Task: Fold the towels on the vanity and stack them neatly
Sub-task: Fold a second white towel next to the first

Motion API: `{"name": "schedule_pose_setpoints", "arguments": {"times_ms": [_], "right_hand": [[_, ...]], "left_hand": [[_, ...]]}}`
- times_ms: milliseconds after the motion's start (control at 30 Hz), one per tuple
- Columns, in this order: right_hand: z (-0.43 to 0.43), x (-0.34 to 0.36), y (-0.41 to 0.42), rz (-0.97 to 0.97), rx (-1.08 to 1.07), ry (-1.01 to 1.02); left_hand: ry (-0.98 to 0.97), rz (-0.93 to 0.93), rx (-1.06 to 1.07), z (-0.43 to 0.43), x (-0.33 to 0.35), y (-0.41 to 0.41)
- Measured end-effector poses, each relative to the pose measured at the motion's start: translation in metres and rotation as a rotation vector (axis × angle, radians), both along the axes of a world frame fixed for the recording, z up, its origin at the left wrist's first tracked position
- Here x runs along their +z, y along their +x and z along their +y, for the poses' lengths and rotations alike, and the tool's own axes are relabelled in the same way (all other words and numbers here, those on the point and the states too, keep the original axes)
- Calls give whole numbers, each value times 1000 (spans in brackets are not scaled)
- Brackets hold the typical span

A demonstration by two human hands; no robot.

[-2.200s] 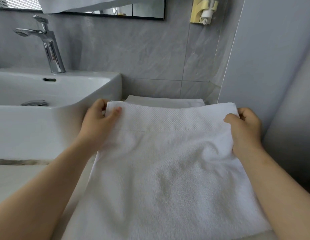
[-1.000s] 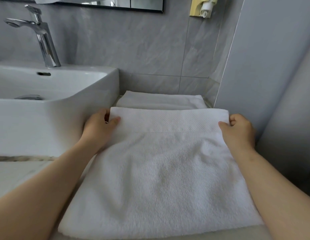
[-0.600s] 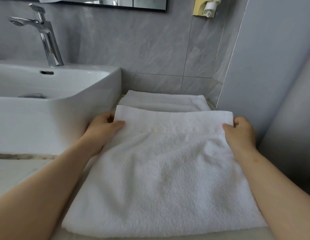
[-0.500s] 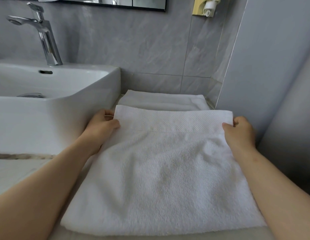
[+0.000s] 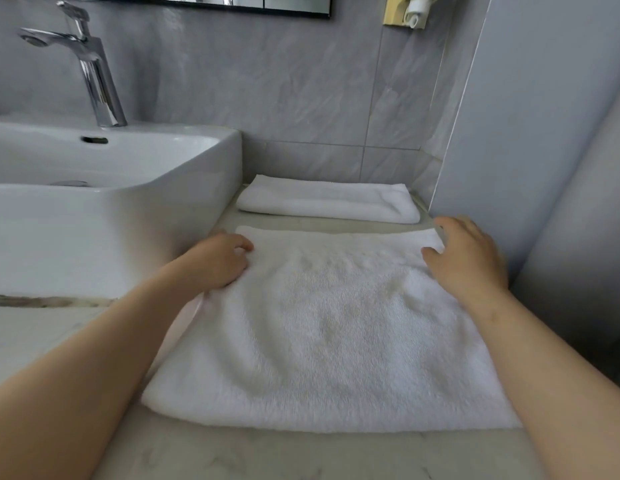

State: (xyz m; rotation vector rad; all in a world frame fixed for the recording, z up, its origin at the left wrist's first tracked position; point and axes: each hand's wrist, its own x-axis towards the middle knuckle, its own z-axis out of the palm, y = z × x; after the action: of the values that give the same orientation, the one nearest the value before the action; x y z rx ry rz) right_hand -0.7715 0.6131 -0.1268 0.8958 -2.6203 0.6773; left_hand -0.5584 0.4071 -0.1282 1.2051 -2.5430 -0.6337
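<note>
near towel (image 5: 329,323) flat on surface (image 5: 232,452), long axis left-right. left hand (image 5: 215,263) fingers (image 5: 237,244) curled on far-left corner, pinch unclear; right hand (image 5: 469,263) fingers loosely spread at far-right corner. folded towel (image 5: 329,202) just beyond, far side.

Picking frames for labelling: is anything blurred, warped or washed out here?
Head view: soft, even light with no hard shadows; bright glints on the faucet; the near towel keeps its pile texture, though its far edge is pale and soft; the right hand looks slightly smeared, the left hand a little crisper; wide-angle stretch makes the wall edge lean inward.
</note>
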Motion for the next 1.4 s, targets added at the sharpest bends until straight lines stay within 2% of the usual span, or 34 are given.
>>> {"name": "schedule_pose_setpoints", "arguments": {"times_ms": [67, 167, 233, 333, 400, 600, 733, 833, 900, 1000, 1133, 1200, 1267, 1333, 1400], "right_hand": [[0, 11, 22, 30, 86, 92], [4, 15, 58, -105, 287, 165], [12, 7, 75, -180, 361, 276], [33, -5, 80, -259, 342, 388], [48, -10, 77, -273, 266, 404], [85, -19, 79, -232, 99, 420], [106, -21, 92, 16, -6, 182], [118, -22, 99, 165, 59, 42], [126, -19, 108, 79, 146, 157], [136, -19, 111, -106, 166, 312], [142, -27, 111, -101, 43, 422], [133, -22, 118, -2, 42, 400], [115, -13, 128, 42, 189, 314], [95, -9, 139, -88, 369, 298], [87, -15, 145, -181, 414, 399]], "left_hand": [[-24, -32, -92, 13, 10, 5], [-82, -71, -303, 44, 21, 12], [-70, -199, -420, 66, 15, 13], [-161, -464, -435, 82, -5, 15], [-205, -505, -375, 80, -11, 18], [-244, -480, -290, 86, -12, 27], [-268, -411, -245, 109, -7, 45], [-277, -398, -234, 127, -14, 66], [-281, -413, -208, 133, -17, 78], [-223, -454, -182, 130, -14, 89], [-250, -604, -168, 120, -9, 95], [-324, -532, -161, 122, -2, 84], [-393, -386, -212, 132, 3, 65], [-319, -332, -276, 148, 2, 48], [-261, -379, -300, 156, -10, 45]]}}
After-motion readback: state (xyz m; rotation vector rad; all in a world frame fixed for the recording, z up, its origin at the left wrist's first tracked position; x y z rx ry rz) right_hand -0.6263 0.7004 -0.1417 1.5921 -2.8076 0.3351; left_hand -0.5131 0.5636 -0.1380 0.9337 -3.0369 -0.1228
